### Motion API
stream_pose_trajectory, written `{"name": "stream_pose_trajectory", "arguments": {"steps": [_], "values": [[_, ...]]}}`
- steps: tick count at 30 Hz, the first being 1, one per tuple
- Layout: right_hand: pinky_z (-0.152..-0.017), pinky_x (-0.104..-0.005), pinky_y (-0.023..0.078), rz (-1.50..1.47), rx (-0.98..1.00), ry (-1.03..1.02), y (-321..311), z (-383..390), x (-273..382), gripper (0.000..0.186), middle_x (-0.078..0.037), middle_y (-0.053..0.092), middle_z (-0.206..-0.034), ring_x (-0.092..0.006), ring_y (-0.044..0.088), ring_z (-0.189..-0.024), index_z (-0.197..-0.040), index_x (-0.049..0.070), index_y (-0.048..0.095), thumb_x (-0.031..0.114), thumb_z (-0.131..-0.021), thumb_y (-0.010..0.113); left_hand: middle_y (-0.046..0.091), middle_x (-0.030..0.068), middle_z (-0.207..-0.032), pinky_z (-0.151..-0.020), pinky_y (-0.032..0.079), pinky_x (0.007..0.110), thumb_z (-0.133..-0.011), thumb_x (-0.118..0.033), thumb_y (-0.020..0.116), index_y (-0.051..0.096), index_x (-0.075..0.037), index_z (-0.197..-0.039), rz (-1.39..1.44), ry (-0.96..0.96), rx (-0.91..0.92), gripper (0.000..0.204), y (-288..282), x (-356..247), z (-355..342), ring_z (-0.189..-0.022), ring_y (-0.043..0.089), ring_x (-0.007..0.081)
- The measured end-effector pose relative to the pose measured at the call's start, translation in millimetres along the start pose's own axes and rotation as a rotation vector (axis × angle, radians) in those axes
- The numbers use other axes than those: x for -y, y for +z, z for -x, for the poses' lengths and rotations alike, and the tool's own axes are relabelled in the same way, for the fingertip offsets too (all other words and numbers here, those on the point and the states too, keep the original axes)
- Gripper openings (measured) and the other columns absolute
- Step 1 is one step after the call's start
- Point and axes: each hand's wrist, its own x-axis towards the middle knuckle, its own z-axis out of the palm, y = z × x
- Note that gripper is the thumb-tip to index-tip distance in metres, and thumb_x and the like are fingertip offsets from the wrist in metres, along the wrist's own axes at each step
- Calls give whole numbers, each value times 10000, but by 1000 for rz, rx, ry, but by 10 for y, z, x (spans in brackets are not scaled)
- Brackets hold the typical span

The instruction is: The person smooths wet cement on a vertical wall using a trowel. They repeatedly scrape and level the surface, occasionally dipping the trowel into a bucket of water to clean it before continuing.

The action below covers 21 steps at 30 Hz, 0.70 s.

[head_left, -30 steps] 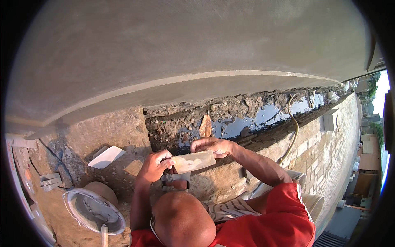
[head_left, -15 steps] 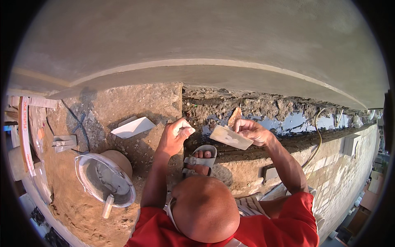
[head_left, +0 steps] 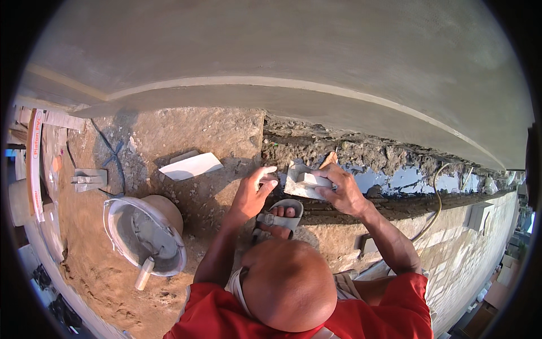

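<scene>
since its block handle (head_left: 312, 179) seems to offer the grip, i log: right hand (head_left: 345, 193) clasping hand float (head_left: 294, 187) over muddy trench (head_left: 361, 151) | left hand (head_left: 252, 194) just beside, fingers loosely curled, grasping nothing visible

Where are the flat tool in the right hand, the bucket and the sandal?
Flat tool (head_left: 309, 180): head view, on its raised handle.
Bucket (head_left: 122, 230): head view, on its inner wall, left of the grey mix.
Sandal (head_left: 287, 221): head view, on its strap.
</scene>
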Motion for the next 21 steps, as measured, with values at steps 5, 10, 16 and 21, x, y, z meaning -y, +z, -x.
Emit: {"name": "stream_pose_trajectory", "arguments": {"steps": [5, 10, 16, 21], "values": [[-833, -449, 509, 89, -36, -177, 70, -33, -25, 451, -139, 595, -995, -351, 607, -951, -1231, 97, 641, -15, -797, 697, 669, 62, -991, -926, 480, 318, -1004, -165, 596, 576, -23, -1339, 149, 17, 13, 365, 25, 0, -29, -1018, 614, 134], [-846, -448, 510, 162, -24, -273, 82, -62, 51, 450, -117, 600, -1041, -340, 594, -974, -1203, 92, 660, -42, -774, 679, 699, 118, -987, -876, 503, 348, -946, -118, 647, 614, -41, -1299, 41, 67, 37, 362, 64, -157, -107, -950, 639, 185], [-847, -439, 515, 280, -33, -302, 30, -56, 121, 443, -105, 577, -1081, -325, 572, -985, -1170, 96, 686, -52, -752, 691, 713, 209, -932, -786, 525, 380, -924, -98, 653, 664, -16, -1171, -132, 103, 53, 261, 71, -300, -172, -853, 700, 294], [-868, -418, 526, 351, -49, -378, 12, -60, 164, 498, -106, 562, -1086, -319, 564, -1036, -1167, 110, 696, -39, -693, 725, 716, 230, -951, -778, 528, 399, -927, -101, 642, 660, 13, -1127, -156, 146, 81, 231, 92, -286, -191, -874, 713, 335]]}}
